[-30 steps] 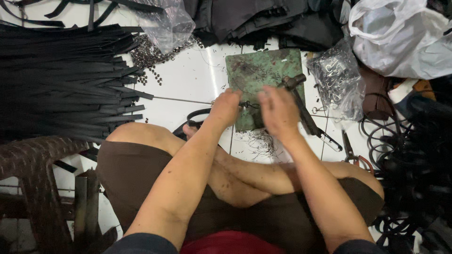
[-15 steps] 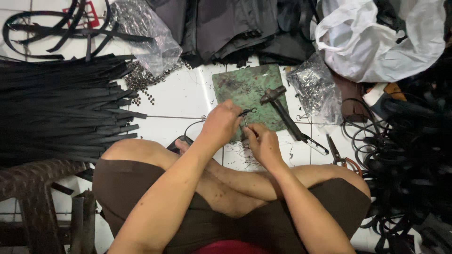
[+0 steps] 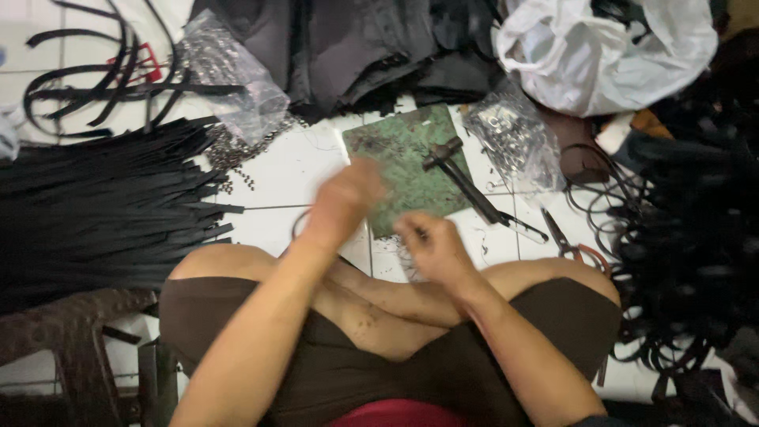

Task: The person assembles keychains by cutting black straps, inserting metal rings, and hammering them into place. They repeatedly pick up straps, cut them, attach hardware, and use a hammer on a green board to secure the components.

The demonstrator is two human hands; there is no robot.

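Both hands lifted off green mat (image 3: 411, 170) since earlier; left hand (image 3: 348, 198) blurred, grip unclear; right hand (image 3: 431, 245) pinches small part; hammer (image 3: 466, 178) untouched.

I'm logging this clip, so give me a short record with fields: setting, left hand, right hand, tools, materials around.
setting: person seated cross-legged on a white tiled floor
left hand: blurred, over the edge of the green cutting mat; grip unclear
right hand: curled, fingers pinched, contents too small to tell
tools: hammer across the mat, scissors beside it
materials: black straps stacked at left, clear bags of metal fittings, white plastic bag
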